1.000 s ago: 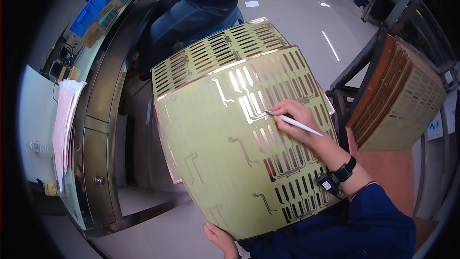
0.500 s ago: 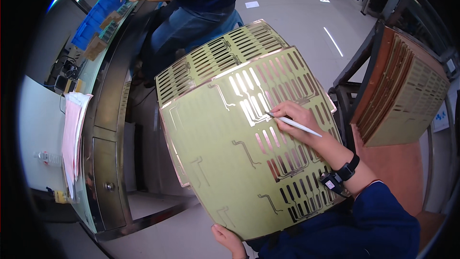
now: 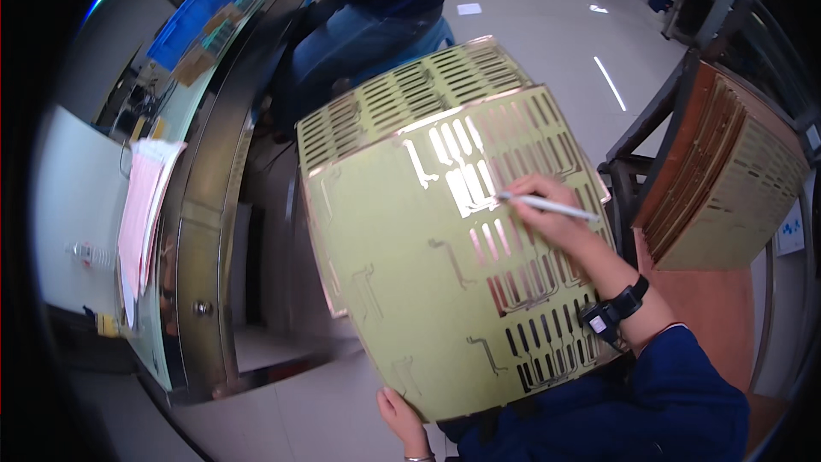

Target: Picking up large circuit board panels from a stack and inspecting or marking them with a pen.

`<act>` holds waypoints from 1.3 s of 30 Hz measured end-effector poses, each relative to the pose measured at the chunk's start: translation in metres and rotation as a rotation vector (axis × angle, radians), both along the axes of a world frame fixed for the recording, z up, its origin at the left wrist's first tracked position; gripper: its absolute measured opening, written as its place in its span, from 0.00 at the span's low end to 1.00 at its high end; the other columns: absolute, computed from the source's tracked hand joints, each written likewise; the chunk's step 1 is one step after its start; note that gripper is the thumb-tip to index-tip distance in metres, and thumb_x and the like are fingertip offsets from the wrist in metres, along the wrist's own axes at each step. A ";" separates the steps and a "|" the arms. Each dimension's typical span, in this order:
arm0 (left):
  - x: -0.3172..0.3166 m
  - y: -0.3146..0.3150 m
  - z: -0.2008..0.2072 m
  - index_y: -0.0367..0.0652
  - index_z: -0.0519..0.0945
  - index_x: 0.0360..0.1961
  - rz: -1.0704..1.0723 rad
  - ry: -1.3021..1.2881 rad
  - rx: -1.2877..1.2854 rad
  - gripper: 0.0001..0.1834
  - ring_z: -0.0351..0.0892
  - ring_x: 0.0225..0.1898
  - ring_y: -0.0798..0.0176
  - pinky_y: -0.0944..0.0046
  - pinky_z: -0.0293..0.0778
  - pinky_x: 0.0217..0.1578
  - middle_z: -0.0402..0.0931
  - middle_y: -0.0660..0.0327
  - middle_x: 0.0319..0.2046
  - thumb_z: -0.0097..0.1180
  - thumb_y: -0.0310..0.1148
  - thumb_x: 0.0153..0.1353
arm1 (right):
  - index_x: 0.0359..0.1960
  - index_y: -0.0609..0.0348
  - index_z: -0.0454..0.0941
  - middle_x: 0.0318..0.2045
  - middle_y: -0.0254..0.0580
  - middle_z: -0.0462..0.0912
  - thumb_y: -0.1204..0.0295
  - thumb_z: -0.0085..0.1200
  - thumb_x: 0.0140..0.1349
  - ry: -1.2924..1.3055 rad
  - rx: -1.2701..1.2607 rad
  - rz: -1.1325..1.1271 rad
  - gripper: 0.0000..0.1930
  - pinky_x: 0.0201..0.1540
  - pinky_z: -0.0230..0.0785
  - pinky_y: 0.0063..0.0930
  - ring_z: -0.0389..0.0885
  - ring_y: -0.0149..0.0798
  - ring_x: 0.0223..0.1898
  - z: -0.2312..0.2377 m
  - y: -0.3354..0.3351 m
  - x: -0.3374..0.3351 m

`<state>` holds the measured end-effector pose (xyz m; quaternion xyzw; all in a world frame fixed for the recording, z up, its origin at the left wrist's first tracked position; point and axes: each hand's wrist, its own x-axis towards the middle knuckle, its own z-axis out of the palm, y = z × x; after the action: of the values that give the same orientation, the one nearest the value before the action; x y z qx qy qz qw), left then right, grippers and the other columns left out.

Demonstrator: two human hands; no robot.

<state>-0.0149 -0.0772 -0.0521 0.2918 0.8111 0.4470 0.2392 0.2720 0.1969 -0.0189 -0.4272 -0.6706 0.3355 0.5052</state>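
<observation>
A large light-green circuit board panel (image 3: 385,248) with shiny copper pads and traces lies in front of me. My right hand (image 3: 547,221) is closed on a slim white pen-shaped tool (image 3: 569,208), its dark tip at the lower end of the brightest pads. Whether the tip touches the copper I cannot tell. At the near left corner, my left hand (image 3: 400,421) grips the panel's edge, with part of its fingers hidden. Beneath the far side shows another panel (image 3: 410,85) with rows of dark slots.
On the right, a stack of similar panels (image 3: 727,180) leans on a rack. Pink and white sheets (image 3: 150,205) lie on the left bench beside a metal drawer (image 3: 201,278). Beyond the panels sits another person (image 3: 376,34), hands near a blue bin (image 3: 192,26).
The whole view has shifted, with the surroundings moving to the right in the picture. My right hand tilts the white tool flatter, still near the same pads. My left hand keeps the corner.
</observation>
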 end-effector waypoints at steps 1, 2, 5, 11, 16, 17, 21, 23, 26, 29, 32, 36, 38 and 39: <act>-0.007 -0.003 0.003 0.37 0.63 0.24 -0.020 -0.075 -0.026 0.17 0.55 0.25 0.73 0.70 0.58 0.27 0.59 0.68 0.21 0.38 0.37 0.68 | 0.30 0.60 0.77 0.30 0.36 0.79 0.75 0.56 0.54 0.051 -0.107 -0.039 0.03 0.32 0.70 0.20 0.76 0.26 0.29 0.010 -0.003 -0.002; -0.016 -0.007 0.007 0.37 0.63 0.24 0.016 -0.067 -0.035 0.17 0.55 0.25 0.73 0.70 0.58 0.27 0.59 0.68 0.21 0.38 0.37 0.68 | 0.30 0.60 0.77 0.29 0.36 0.79 0.75 0.56 0.54 0.083 -0.139 -0.084 0.03 0.30 0.70 0.19 0.75 0.25 0.28 0.011 -0.009 0.000; -0.027 -0.011 0.009 0.37 0.71 0.28 -0.015 -0.352 -0.106 0.17 0.60 0.27 0.75 0.71 0.62 0.30 0.66 0.69 0.23 0.40 0.38 0.68 | 0.35 0.63 0.75 0.28 0.38 0.79 0.77 0.54 0.57 0.100 -0.205 -0.144 0.05 0.31 0.69 0.17 0.76 0.25 0.29 0.028 -0.026 0.025; -0.017 -0.004 0.001 0.33 0.76 0.36 -0.047 -0.484 0.008 0.21 0.69 0.33 0.73 0.71 0.67 0.36 0.75 0.64 0.31 0.38 0.41 0.68 | 0.37 0.64 0.74 0.33 0.38 0.77 0.78 0.52 0.57 -0.112 -0.115 -0.176 0.07 0.37 0.67 0.18 0.75 0.27 0.35 0.018 -0.056 0.066; -0.020 -0.011 -0.016 0.32 0.76 0.35 -0.023 -0.318 0.047 0.23 0.70 0.33 0.72 0.70 0.68 0.36 0.76 0.62 0.31 0.36 0.42 0.69 | 0.39 0.64 0.74 0.33 0.40 0.79 0.76 0.51 0.56 -0.084 -0.149 -0.108 0.09 0.39 0.70 0.20 0.77 0.29 0.34 0.032 -0.059 0.038; -0.017 -0.009 -0.016 0.32 0.76 0.35 -0.041 -0.323 0.054 0.23 0.70 0.33 0.72 0.70 0.68 0.36 0.76 0.62 0.31 0.36 0.42 0.69 | 0.40 0.64 0.75 0.33 0.41 0.80 0.75 0.52 0.56 -0.119 -0.155 -0.090 0.11 0.38 0.71 0.21 0.78 0.29 0.34 0.028 -0.055 0.035; -0.009 -0.003 -0.004 0.31 0.76 0.34 -0.014 -0.321 0.115 0.23 0.69 0.32 0.73 0.70 0.67 0.35 0.75 0.63 0.29 0.36 0.42 0.69 | 0.39 0.64 0.75 0.29 0.42 0.79 0.73 0.52 0.56 -0.206 -0.025 -0.014 0.10 0.32 0.70 0.21 0.78 0.29 0.29 0.038 -0.026 0.013; -0.007 -0.002 -0.004 0.31 0.76 0.33 -0.020 -0.316 0.111 0.23 0.69 0.31 0.73 0.70 0.67 0.34 0.75 0.63 0.28 0.37 0.42 0.69 | 0.37 0.64 0.74 0.27 0.41 0.78 0.73 0.53 0.55 -0.218 -0.055 0.090 0.10 0.29 0.68 0.21 0.78 0.29 0.27 0.036 -0.013 0.006; -0.010 -0.004 -0.009 0.31 0.75 0.31 -0.043 -0.281 0.075 0.22 0.67 0.30 0.74 0.71 0.66 0.32 0.74 0.63 0.27 0.36 0.40 0.69 | 0.35 0.63 0.74 0.26 0.41 0.78 0.72 0.53 0.54 -0.190 -0.158 0.157 0.09 0.28 0.68 0.21 0.77 0.28 0.26 0.036 -0.003 -0.013; -0.011 -0.005 -0.016 0.32 0.74 0.29 -0.029 -0.220 0.105 0.22 0.66 0.28 0.74 0.71 0.65 0.30 0.73 0.64 0.25 0.36 0.39 0.69 | 0.34 0.60 0.74 0.26 0.41 0.77 0.70 0.54 0.53 -0.248 -0.120 0.143 0.09 0.31 0.68 0.25 0.76 0.32 0.27 0.034 0.002 -0.024; -0.011 -0.006 -0.013 0.31 0.76 0.34 -0.038 -0.214 0.048 0.23 0.70 0.33 0.71 0.70 0.67 0.36 0.76 0.61 0.31 0.36 0.42 0.69 | 0.34 0.59 0.74 0.27 0.41 0.76 0.70 0.54 0.52 -0.256 -0.120 0.159 0.09 0.34 0.67 0.29 0.75 0.37 0.29 0.028 0.002 -0.030; -0.011 -0.007 -0.016 0.32 0.73 0.27 -0.019 -0.152 0.066 0.21 0.65 0.27 0.74 0.70 0.64 0.28 0.72 0.65 0.22 0.36 0.39 0.69 | 0.34 0.58 0.75 0.26 0.41 0.75 0.71 0.54 0.52 -0.254 -0.057 0.161 0.08 0.34 0.67 0.29 0.74 0.38 0.28 0.021 0.005 -0.032; -0.012 -0.007 -0.013 0.32 0.73 0.27 -0.033 -0.140 0.063 0.22 0.65 0.27 0.74 0.70 0.65 0.28 0.72 0.65 0.22 0.36 0.39 0.69 | 0.34 0.58 0.75 0.26 0.40 0.74 0.72 0.54 0.52 -0.259 -0.030 0.161 0.08 0.34 0.67 0.29 0.74 0.39 0.28 0.024 0.005 -0.032; -0.011 -0.006 -0.012 0.31 0.74 0.29 -0.034 -0.159 0.056 0.22 0.67 0.29 0.73 0.71 0.66 0.31 0.73 0.64 0.25 0.36 0.40 0.69 | 0.34 0.58 0.75 0.26 0.41 0.74 0.71 0.53 0.52 -0.276 -0.020 0.153 0.08 0.34 0.67 0.29 0.74 0.39 0.28 0.025 0.005 -0.033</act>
<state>-0.0261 -0.0837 -0.0637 0.2758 0.7717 0.4870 0.3020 0.2394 0.2016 0.0057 -0.4222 -0.7608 0.3177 0.3768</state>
